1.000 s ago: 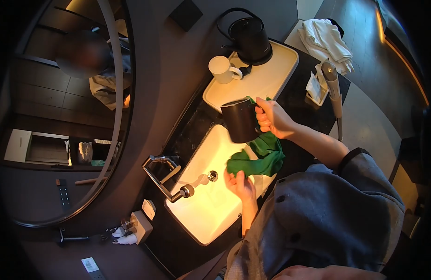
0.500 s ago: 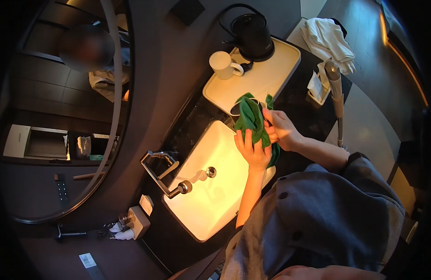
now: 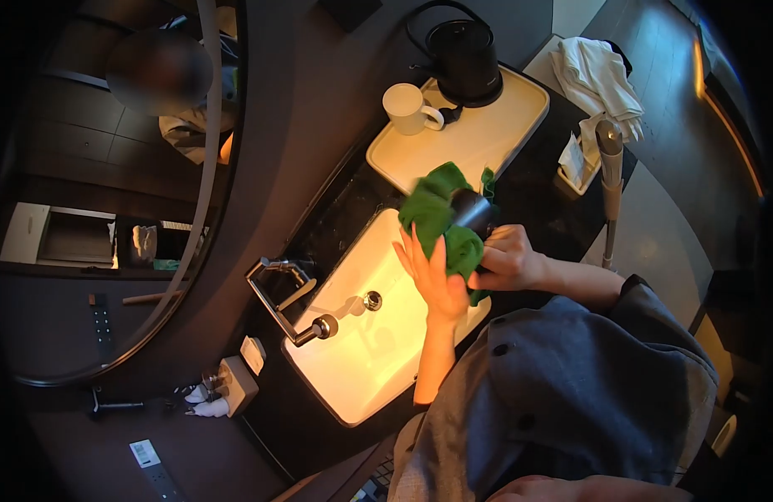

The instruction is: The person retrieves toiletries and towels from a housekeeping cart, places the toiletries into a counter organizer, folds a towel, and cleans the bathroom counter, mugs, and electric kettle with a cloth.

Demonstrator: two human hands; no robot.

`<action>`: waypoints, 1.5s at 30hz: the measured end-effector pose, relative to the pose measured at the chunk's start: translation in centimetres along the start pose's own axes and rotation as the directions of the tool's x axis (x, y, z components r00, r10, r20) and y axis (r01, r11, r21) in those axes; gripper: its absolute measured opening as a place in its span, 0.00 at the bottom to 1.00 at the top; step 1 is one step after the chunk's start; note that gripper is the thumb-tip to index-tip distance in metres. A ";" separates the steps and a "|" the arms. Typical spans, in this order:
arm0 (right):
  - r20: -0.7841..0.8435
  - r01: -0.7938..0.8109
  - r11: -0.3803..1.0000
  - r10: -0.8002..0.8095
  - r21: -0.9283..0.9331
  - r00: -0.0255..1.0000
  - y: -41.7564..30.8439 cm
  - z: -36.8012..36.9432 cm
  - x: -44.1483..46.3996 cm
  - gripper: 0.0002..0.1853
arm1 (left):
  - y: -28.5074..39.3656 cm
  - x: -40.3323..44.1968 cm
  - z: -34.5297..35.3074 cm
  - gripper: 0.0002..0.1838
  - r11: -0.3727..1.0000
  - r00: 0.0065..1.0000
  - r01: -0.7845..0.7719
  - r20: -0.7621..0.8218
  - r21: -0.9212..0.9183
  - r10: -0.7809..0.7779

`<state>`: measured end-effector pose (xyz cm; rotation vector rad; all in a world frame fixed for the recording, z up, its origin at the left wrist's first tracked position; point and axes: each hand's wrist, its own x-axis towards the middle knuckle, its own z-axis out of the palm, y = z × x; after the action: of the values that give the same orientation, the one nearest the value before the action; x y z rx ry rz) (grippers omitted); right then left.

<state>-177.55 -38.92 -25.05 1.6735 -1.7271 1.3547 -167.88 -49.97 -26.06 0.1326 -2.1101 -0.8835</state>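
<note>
My left hand (image 3: 437, 280) is wrapped in a bunched green cloth (image 3: 428, 209), pressing it around a dark mug. The dark, shiny side of the mug (image 3: 473, 211) shows between folds of cloth; its rim is hidden. My right hand (image 3: 512, 258) is closed at the near side of the mug, apparently on its handle, which the fingers cover. Both hands are above the edge of a white sink (image 3: 353, 406), close to a cream tray (image 3: 391, 159). Part of the cloth hangs below my right hand.
On the tray stand a white mug (image 3: 406, 109) and a black kettle (image 3: 466, 63). A chrome faucet (image 3: 286, 309) reaches over the sink. White towels (image 3: 600, 79) and a small box (image 3: 577, 167) lie on the right, beside an upright lamp-like post (image 3: 611, 159). A round mirror hangs at left.
The mug has turned, so its dark side now shows instead of its pale rim. My left hand and the cloth have shifted left around it. The view has shifted slightly.
</note>
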 end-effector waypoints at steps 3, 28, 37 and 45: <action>0.011 0.087 0.995 -0.087 -0.040 0.996 -0.1 -0.2 0.8 0.15 | -0.5 1.1 0.1 0.22 0.997 0.998 -0.039 -0.060 -0.071 0.035; 0.073 -0.233 0.886 0.223 0.401 0.972 0.0 -2.9 2.9 0.10 | -4.4 -3.1 1.6 0.16 0.831 0.895 0.302 0.440 -0.468 -0.077; 0.586 0.065 -0.583 0.808 0.810 -0.064 -2.1 -5.6 15.0 0.12 | -4.6 -3.1 6.3 0.28 0.859 0.959 -0.025 0.255 0.511 -0.124; 0.535 0.037 -0.550 0.824 0.834 0.188 -1.7 -5.5 13.0 0.14 | -0.4 -4.0 4.9 0.20 0.993 0.915 0.086 0.401 -0.083 -0.046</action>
<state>-180.76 -41.21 -11.42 -0.6638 -0.6965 3.8773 -168.96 -46.09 -30.97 -0.0333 -2.4424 -1.1298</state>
